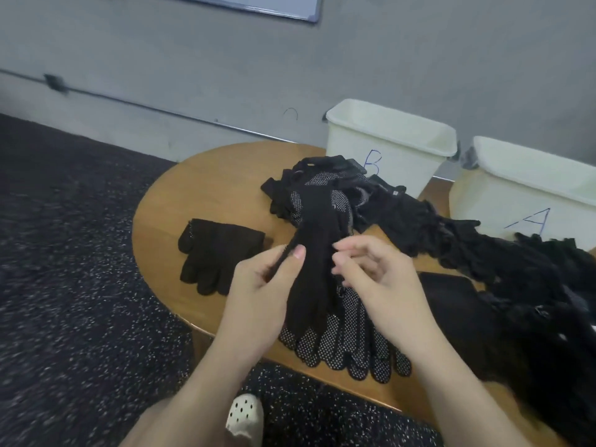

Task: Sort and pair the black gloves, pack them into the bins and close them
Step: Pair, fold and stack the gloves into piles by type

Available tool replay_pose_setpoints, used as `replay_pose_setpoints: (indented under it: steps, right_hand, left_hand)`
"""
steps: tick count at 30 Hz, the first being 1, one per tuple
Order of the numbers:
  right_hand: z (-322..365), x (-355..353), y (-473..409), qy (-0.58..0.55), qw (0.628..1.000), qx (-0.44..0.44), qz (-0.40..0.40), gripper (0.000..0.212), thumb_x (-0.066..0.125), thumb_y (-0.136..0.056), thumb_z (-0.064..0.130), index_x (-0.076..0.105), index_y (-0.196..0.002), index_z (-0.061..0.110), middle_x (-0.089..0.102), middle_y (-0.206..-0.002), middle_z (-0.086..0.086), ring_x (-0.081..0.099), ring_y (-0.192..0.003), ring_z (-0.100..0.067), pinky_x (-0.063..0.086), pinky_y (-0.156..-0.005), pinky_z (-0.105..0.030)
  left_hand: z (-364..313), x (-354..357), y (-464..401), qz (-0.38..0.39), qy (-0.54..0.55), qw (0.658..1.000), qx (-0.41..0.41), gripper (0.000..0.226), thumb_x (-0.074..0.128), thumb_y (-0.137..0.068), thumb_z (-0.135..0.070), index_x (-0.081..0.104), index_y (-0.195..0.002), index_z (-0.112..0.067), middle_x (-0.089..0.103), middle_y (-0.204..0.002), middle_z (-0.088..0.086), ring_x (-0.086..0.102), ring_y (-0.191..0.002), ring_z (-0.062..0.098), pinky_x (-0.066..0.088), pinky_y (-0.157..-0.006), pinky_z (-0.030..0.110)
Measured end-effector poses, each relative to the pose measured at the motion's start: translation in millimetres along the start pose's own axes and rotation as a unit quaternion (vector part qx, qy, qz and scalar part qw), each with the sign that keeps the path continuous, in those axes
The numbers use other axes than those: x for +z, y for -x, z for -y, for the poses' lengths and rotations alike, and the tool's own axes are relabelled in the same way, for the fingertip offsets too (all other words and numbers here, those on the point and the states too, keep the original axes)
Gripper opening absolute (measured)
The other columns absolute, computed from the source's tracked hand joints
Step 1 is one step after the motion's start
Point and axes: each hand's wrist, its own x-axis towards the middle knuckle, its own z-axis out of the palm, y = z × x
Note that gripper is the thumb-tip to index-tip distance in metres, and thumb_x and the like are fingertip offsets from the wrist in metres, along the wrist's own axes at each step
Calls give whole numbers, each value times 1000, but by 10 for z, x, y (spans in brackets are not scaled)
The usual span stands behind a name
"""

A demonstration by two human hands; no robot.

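Note:
My left hand [261,285] pinches the edge of a long black glove [314,253] that hangs above the wooden table [200,185]. My right hand [377,282] is at the glove's other edge with curled fingers; whether it grips the fabric is unclear. Under the held glove lies a dotted black glove [348,343], fingers toward the near table edge. A plain black glove [216,253] lies flat to the left. A heap of black gloves [403,214] stretches from the middle to the right. Two white open bins stand behind, bin B [387,146] and bin A [529,191].
The table's rounded edge drops to dark speckled carpet [80,253] on the left and in front. A grey wall [225,75] rises right behind the bins. A white perforated shoe [245,414] shows below the table edge. No bin lids are visible.

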Motion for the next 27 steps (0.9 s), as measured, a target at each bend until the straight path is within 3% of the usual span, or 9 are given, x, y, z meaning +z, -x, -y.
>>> replay_pose_setpoints:
  steps: [3,5,8,12,14,16,20,24,27]
  right_hand:
    - [-41,-19,-52,10,1000,-15,3,11,70,-95,15,73,-99,25,74,-91,9,72,-87,-13,59,-75,-28]
    - [-66,-83,-45,-17,1000,-6,-8,9,69,-96,15,74,-101,21,74,-93,3,72,-85,-12,59,-70,-27]
    - [-87,-143,20,-102,993,48,-17,14,73,-93,30,72,-104,20,73,-94,-2,72,-87,-15,59,-69,-28]
    - [-80,-182,54,-80,994,64,-38,35,70,-81,62,66,-85,28,67,-79,2,66,-76,-12,58,-72,-29]
    - [-65,-217,46,-60,993,65,-80,41,69,-85,58,67,-89,17,70,-84,-1,67,-78,-8,56,-73,-28]
    - [-77,-283,31,-37,990,70,-120,24,67,-94,41,69,-86,18,74,-86,7,69,-82,-4,54,-74,-24]
    - [-91,-442,65,-14,982,67,-176,29,62,-99,27,61,-71,18,67,-68,14,59,-66,1,44,-60,-15]
    - [14,-461,183,-23,986,12,-163,18,59,-99,31,68,-87,20,73,-89,5,64,-79,0,50,-71,-19]
    - [166,-443,280,-3,991,-24,-130,13,59,-101,29,70,-93,27,74,-96,10,68,-87,-1,51,-72,-13]
  left_hand:
    - [36,65,-35,28,-43,998,22,37,58,-101,-42,71,-86,-11,63,-78,22,58,-70,31,48,-62,50]
    - [36,139,-55,54,-80,995,33,30,58,-105,-32,73,-81,-24,62,-67,-3,56,-67,9,44,-58,32]
    - [27,301,-68,90,-141,984,69,23,56,-107,-20,78,-108,-29,77,-98,-13,72,-95,9,58,-82,33]
    - [27,491,-49,141,-222,956,127,31,47,-110,-28,67,-133,-25,71,-122,-17,64,-120,7,52,-100,36]
    - [38,545,-4,191,-253,939,131,40,38,-111,-37,58,-144,-26,65,-135,-16,58,-130,7,48,-107,39]
    - [75,582,78,220,-294,920,137,51,31,-111,-47,46,-155,-27,52,-153,-15,43,-144,3,38,-118,37]
    - [91,582,247,209,-292,923,137,59,22,-109,-60,43,-156,-32,37,-161,-24,27,-149,-8,26,-125,30]
    - [44,544,255,135,-208,953,173,52,27,-112,-44,67,-136,-21,61,-144,-13,51,-140,9,44,-114,40]
    - [13,504,221,32,-187,960,203,37,39,-108,-32,72,-117,-18,69,-124,-10,62,-124,18,49,-103,33]
